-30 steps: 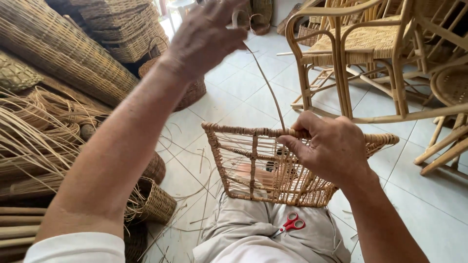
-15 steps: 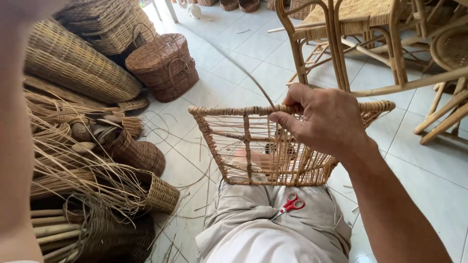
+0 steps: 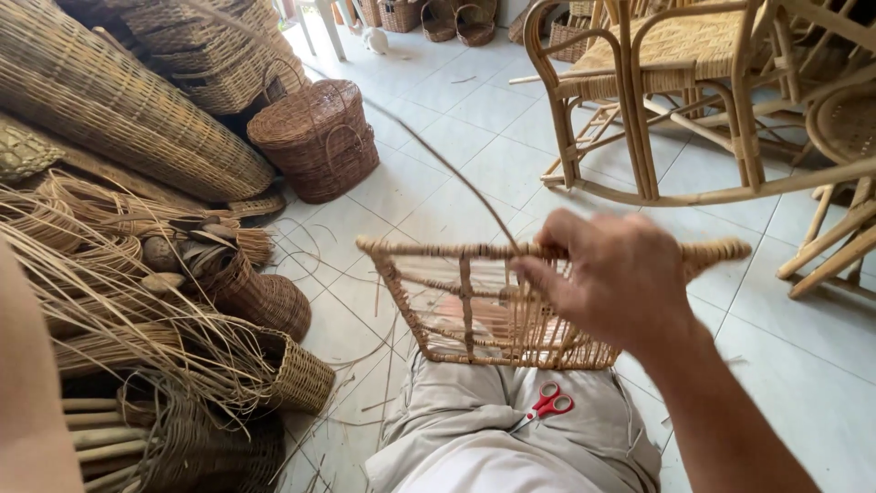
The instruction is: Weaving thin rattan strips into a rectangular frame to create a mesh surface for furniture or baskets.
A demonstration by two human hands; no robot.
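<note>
The right hand has its fingers clamped on the top rim of the rattan frame, standing above the red scissors, long axis left-right. A cane strand slants away up-left. The left hand's fingers are out of view.

My right hand grips the top rim of an unfinished wicker basket frame on my lap, a long cane strand trailing away. Red scissors lie on my trousers.
</note>
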